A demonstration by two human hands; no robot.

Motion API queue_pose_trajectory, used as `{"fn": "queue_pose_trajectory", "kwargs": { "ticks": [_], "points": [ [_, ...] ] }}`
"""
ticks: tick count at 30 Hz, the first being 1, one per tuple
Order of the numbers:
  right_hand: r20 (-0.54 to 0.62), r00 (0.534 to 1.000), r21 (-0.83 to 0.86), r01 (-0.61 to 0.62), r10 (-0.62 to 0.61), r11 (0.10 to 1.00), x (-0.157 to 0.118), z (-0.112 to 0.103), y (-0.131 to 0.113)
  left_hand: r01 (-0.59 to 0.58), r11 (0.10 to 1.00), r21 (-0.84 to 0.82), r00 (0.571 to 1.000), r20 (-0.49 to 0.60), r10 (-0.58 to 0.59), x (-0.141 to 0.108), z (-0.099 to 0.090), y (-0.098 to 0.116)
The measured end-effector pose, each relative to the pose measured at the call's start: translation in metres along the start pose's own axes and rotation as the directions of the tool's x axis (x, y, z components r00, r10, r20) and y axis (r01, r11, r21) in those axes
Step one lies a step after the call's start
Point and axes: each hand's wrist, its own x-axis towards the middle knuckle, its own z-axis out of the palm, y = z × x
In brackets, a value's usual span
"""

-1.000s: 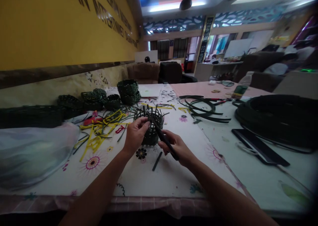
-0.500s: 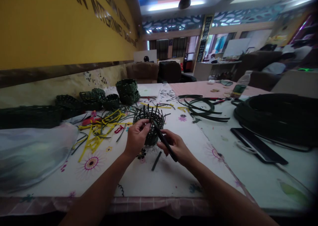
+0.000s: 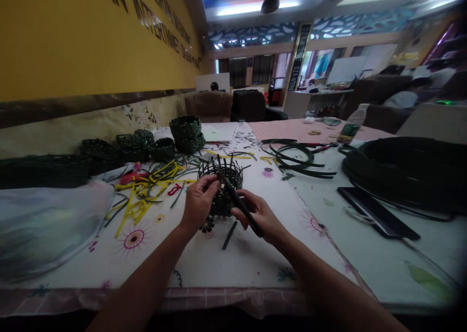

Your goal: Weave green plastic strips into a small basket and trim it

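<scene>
Work in hand looks like weaving a small dark woven basket [image 3: 222,203], which sits at about 12 o'clock on the floral-cloth desk [image 3: 204,269], held up just off the cloth by the hands. Its base and lower wall look woven; bare uprights fan out at the rim. Left hand [image 3: 199,201] grips the basket's near side, fingers [image 3: 210,182] clamped against the wall. Right hand [image 3: 258,214] has its fingers [image 3: 243,198] pinched together on a long black strip [image 3: 239,200], whose upper end reaches the rim. Next move seems to call for working that strip in among the uprights.

Containers: stacked woven baskets [image 3: 186,135] at 11 o'clock, more small baskets [image 3: 131,142] at 10, and a long dark woven basket [image 3: 40,172] at 9. Their insides are too dark to tell, and the held basket shows nothing inside. Yellow strip offcuts [image 3: 146,186] lie at 10 o'clock, a big coil of dark strip [image 3: 408,174] at 2, and a plastic bag [image 3: 47,230] at 9.
</scene>
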Motion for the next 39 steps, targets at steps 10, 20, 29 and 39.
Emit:
{"fn": "queue_pose_trajectory", "kwargs": {
  "ticks": [10,20,29,39],
  "points": [
    [-0.045,0.998,-0.182,0.041,-0.05,0.983,-0.002,-0.003,0.005,-0.014,1.0,0.0,1.0,0.001,0.014,-0.003,0.005,0.002],
    [-0.044,0.998,-0.064,0.042,-0.044,0.997,-0.005,0.004,0.005,0.008,1.0,0.019,1.0,-0.028,-0.007,-0.006,0.005,0.004],
    [0.023,0.998,-0.037,-0.066,0.067,0.997,-0.005,-0.004,-0.008,0.002,1.0,0.004,1.0,0.017,-0.002,-0.001,-0.007,0.001],
    [0.074,0.997,-0.227,0.019,-0.003,0.974,-0.007,-0.032,-0.03,-0.142,0.99,0.024,0.989,0.046,0.141,0.01,-0.019,0.0]
  ]
}}
